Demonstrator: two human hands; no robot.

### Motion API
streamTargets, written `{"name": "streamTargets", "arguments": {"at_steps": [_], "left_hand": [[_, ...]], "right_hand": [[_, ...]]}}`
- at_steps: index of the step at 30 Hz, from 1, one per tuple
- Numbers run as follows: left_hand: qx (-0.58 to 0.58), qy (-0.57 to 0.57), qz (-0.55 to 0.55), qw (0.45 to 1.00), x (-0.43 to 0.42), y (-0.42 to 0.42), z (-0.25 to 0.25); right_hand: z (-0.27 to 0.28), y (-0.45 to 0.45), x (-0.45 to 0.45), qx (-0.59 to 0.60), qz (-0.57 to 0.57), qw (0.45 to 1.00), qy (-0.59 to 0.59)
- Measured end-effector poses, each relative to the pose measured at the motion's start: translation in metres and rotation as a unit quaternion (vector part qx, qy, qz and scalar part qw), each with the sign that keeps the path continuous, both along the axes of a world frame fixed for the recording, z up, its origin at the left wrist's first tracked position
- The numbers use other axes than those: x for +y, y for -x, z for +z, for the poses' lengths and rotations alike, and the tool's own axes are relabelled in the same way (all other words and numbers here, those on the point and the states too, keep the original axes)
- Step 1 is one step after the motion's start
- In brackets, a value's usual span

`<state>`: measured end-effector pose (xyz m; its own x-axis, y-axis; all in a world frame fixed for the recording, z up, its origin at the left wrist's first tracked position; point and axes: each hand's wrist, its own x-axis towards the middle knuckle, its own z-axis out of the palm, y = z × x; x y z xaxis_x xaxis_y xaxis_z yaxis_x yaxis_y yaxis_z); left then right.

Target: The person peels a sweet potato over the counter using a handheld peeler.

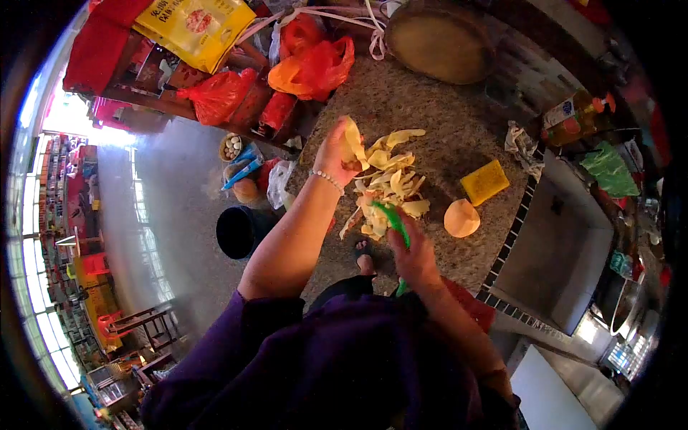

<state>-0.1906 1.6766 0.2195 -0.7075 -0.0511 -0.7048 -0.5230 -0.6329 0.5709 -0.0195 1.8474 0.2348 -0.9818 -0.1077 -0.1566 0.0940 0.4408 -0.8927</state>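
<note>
Leftmost, see crowded shelves (63, 201) and a red stool (109, 324) on the floor. Further right, find a yellow printed bag (190, 32) and a red plastic bag (218, 97) near the top, with a small basket (231, 147) of egg-like things below. Lower down, note a dark bucket (236, 233), partly covered by the left forearm, and beyond it an orange-red bag (315, 61) at the far side.

Next, stretches the left arm up and forward from a purple sleeve, with a bead bracelet (330, 180) at the wrist. Closes the left hand (335, 152) on a pale yellow piece (353, 140), held at the left edge of a loose pile of pale strips (398, 183) on the speckled counter (459, 122). Reaches inward from the lower right with the other arm, curling the right hand (416, 259) around a green tool (395, 218), pointed up and left. Covers a little of the pile with the tool's front end; cannot tell about contact. Holds both hands apart, with part of the pile between.

Beyond, at the top, find a round tray (438, 46); then, to the right of the pile, a rounded tan thing (461, 218) just beside a yellow sponge (486, 183). Past these, see crumpled plastic (523, 147), a sink (552, 251), a bottle (566, 118) and, finally, a green bag (609, 168).
</note>
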Motion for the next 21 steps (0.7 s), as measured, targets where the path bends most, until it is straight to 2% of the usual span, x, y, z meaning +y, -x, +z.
{"name": "streamTargets", "arguments": {"at_steps": [1,2,3,4,6,8,9,10,12,13,15,17,18,20,21], "left_hand": [[-0.014,0.012,-0.037,0.999,0.002,-0.004,0.003],[-0.027,0.022,-0.076,0.996,0.006,-0.008,0.005],[-0.041,0.032,-0.115,0.992,0.011,-0.011,0.005],[-0.01,0.025,-0.138,0.99,0.01,-0.013,-0.017],[-0.02,0.037,-0.156,0.987,0.021,-0.02,-0.012],[-0.036,0.027,-0.175,0.983,0.019,-0.017,-0.025],[-0.034,0.016,-0.121,0.992,0.019,-0.015,-0.02],[-0.031,0.004,-0.066,0.997,0.019,-0.013,-0.015],[-0.069,0.005,0.066,0.995,0.014,-0.001,-0.017],[-0.028,-0.015,0.046,0.998,0.007,0.006,-0.018],[0.053,-0.049,0.011,0.997,-0.006,0.007,-0.013],[0.02,-0.01,-0.024,0.999,0.003,0.0,-0.002],[0.014,0.002,-0.056,0.998,0.009,-0.007,0.003],[-0.003,0.035,-0.115,0.993,0.02,-0.016,-0.001],[-0.003,0.019,-0.108,0.994,0.027,-0.017,-0.007]], "right_hand": [[0.004,0.014,0.004,-0.015,-0.002,1.0,0.024],[-0.017,0.022,0.009,0.065,0.002,0.998,0.016],[-0.016,0.032,0.011,0.073,-0.007,0.997,0.025],[-0.016,0.042,0.013,0.08,-0.015,0.996,0.035],[0.018,0.059,0.005,-0.045,-0.054,0.993,0.095],[0.02,0.05,0.001,-0.014,-0.054,0.997,0.059],[0.028,0.045,-0.003,0.002,-0.053,0.998,0.041],[0.042,0.035,0.0,-0.122,-0.003,0.992,-0.011],[0.014,-0.004,-0.003,0.003,0.0,1.0,-0.009],[0.0,-0.016,-0.003,0.063,0.002,0.998,-0.008],[-0.012,-0.009,0.012,0.106,0.002,0.994,0.002],[-0.016,0.011,0.015,0.062,-0.03,0.995,0.067],[-0.009,0.028,0.015,-0.006,-0.058,0.991,0.123],[0.007,0.052,0.015,-0.081,-0.088,0.981,0.15],[0.015,0.059,0.011,-0.09,-0.09,0.984,0.122]]}}
